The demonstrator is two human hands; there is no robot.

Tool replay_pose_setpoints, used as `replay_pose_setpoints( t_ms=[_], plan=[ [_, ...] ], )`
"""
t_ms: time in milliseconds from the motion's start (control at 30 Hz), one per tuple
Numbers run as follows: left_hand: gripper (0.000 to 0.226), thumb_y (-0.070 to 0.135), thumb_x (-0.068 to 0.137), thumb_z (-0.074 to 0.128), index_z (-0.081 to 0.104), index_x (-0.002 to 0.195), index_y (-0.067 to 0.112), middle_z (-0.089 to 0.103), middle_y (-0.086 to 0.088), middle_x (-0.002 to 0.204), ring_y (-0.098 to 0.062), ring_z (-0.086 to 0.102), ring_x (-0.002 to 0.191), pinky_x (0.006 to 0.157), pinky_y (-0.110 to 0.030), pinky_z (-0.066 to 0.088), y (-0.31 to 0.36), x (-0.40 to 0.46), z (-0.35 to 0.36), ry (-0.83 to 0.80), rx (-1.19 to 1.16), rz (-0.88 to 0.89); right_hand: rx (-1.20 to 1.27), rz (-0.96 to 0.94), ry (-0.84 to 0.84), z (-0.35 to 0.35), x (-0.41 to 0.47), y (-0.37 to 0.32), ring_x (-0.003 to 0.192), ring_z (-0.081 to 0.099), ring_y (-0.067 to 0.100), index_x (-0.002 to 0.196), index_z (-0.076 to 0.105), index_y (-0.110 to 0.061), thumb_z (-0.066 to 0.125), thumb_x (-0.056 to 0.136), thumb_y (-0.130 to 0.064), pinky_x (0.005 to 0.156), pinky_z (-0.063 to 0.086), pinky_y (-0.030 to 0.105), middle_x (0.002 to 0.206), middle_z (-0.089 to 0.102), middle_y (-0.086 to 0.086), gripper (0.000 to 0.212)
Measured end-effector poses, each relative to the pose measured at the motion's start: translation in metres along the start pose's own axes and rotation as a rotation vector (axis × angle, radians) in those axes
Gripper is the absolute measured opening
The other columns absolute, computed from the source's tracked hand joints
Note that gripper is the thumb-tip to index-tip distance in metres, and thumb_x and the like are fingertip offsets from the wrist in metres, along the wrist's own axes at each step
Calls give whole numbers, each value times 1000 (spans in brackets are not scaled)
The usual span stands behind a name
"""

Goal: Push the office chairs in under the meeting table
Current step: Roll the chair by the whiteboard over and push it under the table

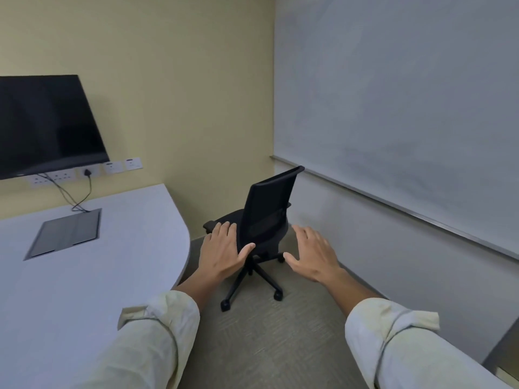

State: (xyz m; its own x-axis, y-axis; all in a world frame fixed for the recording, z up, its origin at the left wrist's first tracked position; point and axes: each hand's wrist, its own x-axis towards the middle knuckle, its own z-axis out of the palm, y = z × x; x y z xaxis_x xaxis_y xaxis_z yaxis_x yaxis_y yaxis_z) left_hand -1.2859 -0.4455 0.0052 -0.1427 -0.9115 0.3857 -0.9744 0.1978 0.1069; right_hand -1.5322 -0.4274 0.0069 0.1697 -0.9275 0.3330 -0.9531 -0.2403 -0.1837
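Note:
A black office chair (266, 211) with a mesh back and a five-wheeled base stands on the carpet in the far corner, clear of the table, its back turned toward me and its seat facing the far wall. The white meeting table (126, 248) with a rounded end fills the left side. My left hand (222, 251) is stretched out in front of the chair, fingers spread, holding nothing. My right hand (311, 254) is held out the same way to the right of the chair. Both hands appear short of the chair and not touching it.
A dark screen (47, 124) hangs on the far wall above sockets, with cables running into a grey cable hatch (66, 233) in the table. A whiteboard (407, 102) covers the right wall. Carpet (266, 341) lies between table and wall.

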Motion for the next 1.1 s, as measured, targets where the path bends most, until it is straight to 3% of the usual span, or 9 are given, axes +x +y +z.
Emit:
replay_pose_setpoints(
  t_ms=[233, 533, 767, 967, 1033, 1100],
  plan=[
    [72, 68, 90, 37, 47, 128, 8, 54, -12, 133, -30, 49, 123, 94, -48, 49, 4, 143, 55, 2, -85, -35, -69, 45, -70, 14, 122, 91, 132, 42, 30, 151, 26, -16, 54, 90, -55, 108, 37, 46, 148, 42, 12, 78],
    [70, 68, 91, 36, 46, 129, 10, 58, -15, 118, -31, 57, 105, 86, -46, 52, 3, 296, 128, -54, -159, -93, -60, 71, -95, 55, 255, 165, 133, 42, 31, 152, 25, -18, 47, 93, -60, 108, 37, 47, 150, 40, 13, 76],
    [80, 67, 91, 41, 38, 140, 4, 52, -19, 132, -35, 51, 120, 96, -45, 48, 19, 380, 199, -118, -126, -137, 3, 62, -138, 104, 353, 239, 135, 41, 31, 152, 26, -19, 28, 94, -70, 109, 36, 49, 152, 40, 13, 78],
    [94, 72, 89, 39, 26, 149, 2, 33, -21, 154, -33, 27, 145, 117, -46, 30, 36, 449, 259, -229, -142, -229, 2, -27, -209, 139, 464, 301, 135, 41, 32, 152, 24, -19, 29, 91, -75, 107, 37, 49, 153, 38, 13, 83],
    [91, 71, 90, 37, 29, 149, 2, 32, -19, 156, -32, 24, 146, 117, -44, 30, 39, 465, 277, -220, -127, -272, 12, -83, -236, 150, 503, 317, 134, 42, 32, 152, 24, -18, 33, 92, -72, 107, 38, 49, 152, 39, 14, 82],
    [85, 73, 90, 30, 44, 138, 3, 48, -17, 143, -31, 38, 137, 108, -45, 39, 39, 478, 295, -135, 13, -305, 8, -150, -249, 164, 541, 329, 134, 42, 32, 153, 24, -17, 35, 92, -72, 107, 39, 48, 151, 40, 14, 83]
  ],
)
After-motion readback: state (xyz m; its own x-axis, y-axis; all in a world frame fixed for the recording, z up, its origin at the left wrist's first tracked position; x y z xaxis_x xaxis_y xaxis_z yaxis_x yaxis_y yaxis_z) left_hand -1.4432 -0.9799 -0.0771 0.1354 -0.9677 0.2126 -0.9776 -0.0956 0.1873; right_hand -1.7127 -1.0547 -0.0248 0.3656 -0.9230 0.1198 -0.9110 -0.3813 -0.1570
